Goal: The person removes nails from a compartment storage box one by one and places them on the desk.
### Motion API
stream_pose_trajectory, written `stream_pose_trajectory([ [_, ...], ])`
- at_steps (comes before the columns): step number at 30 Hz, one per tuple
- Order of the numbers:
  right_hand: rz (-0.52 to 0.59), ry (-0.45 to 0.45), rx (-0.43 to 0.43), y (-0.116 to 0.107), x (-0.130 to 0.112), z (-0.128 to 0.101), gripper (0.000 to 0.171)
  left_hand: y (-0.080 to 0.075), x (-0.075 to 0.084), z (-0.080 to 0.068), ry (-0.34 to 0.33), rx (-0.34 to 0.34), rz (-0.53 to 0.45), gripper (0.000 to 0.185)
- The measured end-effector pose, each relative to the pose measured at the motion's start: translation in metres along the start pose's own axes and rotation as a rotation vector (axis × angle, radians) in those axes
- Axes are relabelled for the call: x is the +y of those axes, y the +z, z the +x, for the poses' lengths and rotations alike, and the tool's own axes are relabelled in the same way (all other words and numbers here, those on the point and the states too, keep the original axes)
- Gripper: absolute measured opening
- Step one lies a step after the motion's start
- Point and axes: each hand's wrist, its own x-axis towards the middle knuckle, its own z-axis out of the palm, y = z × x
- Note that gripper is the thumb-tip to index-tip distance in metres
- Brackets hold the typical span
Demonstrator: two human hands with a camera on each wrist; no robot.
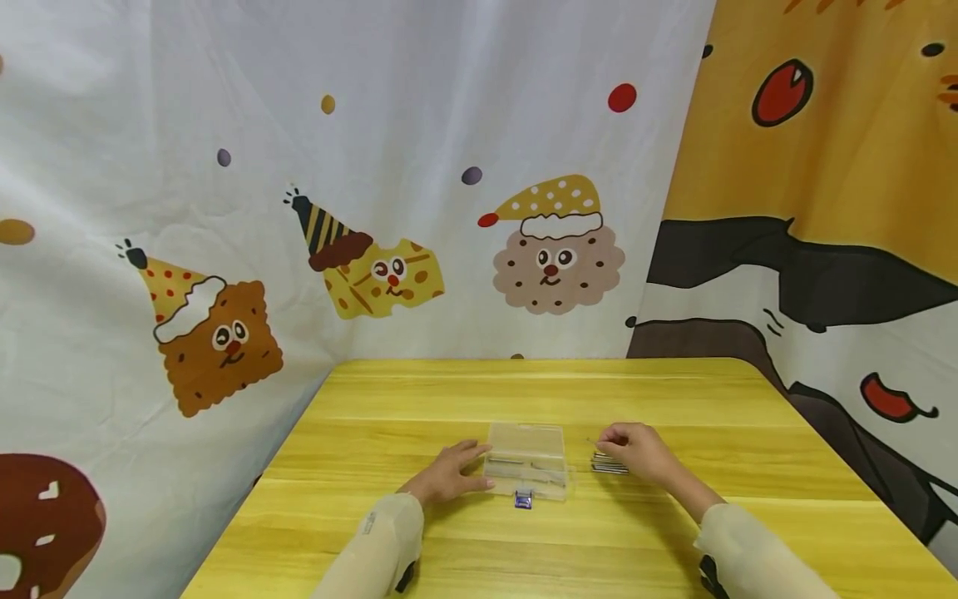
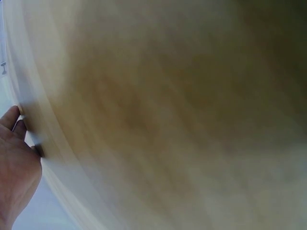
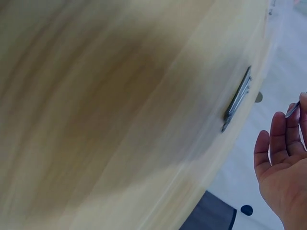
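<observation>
A clear plastic box (image 1: 526, 466) lies on the yellow table (image 1: 524, 391), with a few thin metal pins inside. My left hand (image 1: 449, 472) rests against the box's left end, fingers fairly straight; the left wrist view shows only the palm (image 2: 17, 165). A small pile of metal pins (image 1: 609, 466) lies right of the box, also visible as a pile (image 3: 237, 101) in the right wrist view. My right hand (image 1: 636, 452) hovers over that pile and pinches one thin pin (image 1: 595, 443) at its fingertips. The right hand (image 3: 283, 167) and the pin's end (image 3: 292, 109) show again from the wrist.
A small purple object (image 1: 523, 499) sits just in front of the box. Cartoon-printed cloth (image 1: 374, 208) hangs behind and on both sides of the table. Bare tabletop stretches beyond the box and toward the near edge (image 1: 561, 574).
</observation>
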Motion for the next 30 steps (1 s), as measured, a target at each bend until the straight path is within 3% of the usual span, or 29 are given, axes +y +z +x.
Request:
stream_pose_trajectory([
  [6,-0.025,-0.027,-0.039,-0.007,0.009,-0.010,0.012,0.000,0.000,-0.001,-0.004,-0.002,-0.004,0.072],
  [14,-0.036,0.001,-0.087,-0.003,0.020,-0.017,0.011,0.000,0.002,-0.002,0.025,-0.005,0.024,0.071],
  [20,-0.060,-0.036,-0.107,-0.002,0.025,-0.019,0.010,0.000,0.002,-0.001,0.030,-0.003,0.034,0.071],
  [30,-0.074,-0.004,-0.067,-0.004,0.022,-0.017,0.009,-0.001,0.002,-0.002,0.036,-0.002,0.049,0.071],
])
